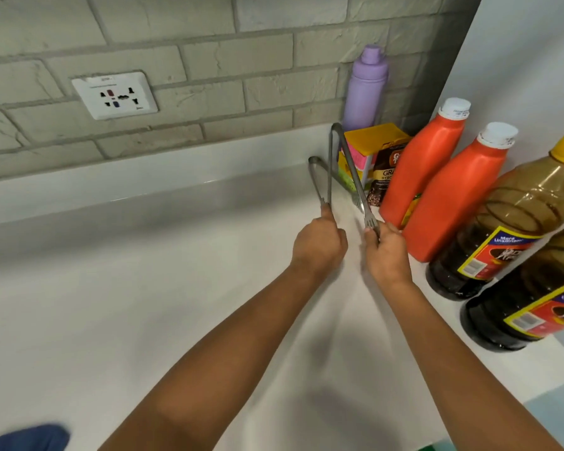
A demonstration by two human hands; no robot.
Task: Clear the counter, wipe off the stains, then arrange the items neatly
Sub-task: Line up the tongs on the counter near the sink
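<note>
A blue blur [23, 438] sits at the near left corner of the white tabletop [144, 320]. Both forearms reach across it. The left hand [318, 247] has its grip curled round the ends of a small pair of metal tongs [319, 180], held upright, hinge up. The right hand [386, 252] has its grip closed on the toothed ends of a longer pair of tongs [347, 167], also hinge up and leaning toward the wall. Along the right edge stand two dark bottles [515, 229] with yellow caps, then two orange bottles [420, 167] with white caps. Beyond them a yellow box [375, 139] and a brown packet [386, 177], with a lilac flask [365, 89] in the corner. A white socket [114, 95] sits on the grey brick wall [176, 53]
</note>
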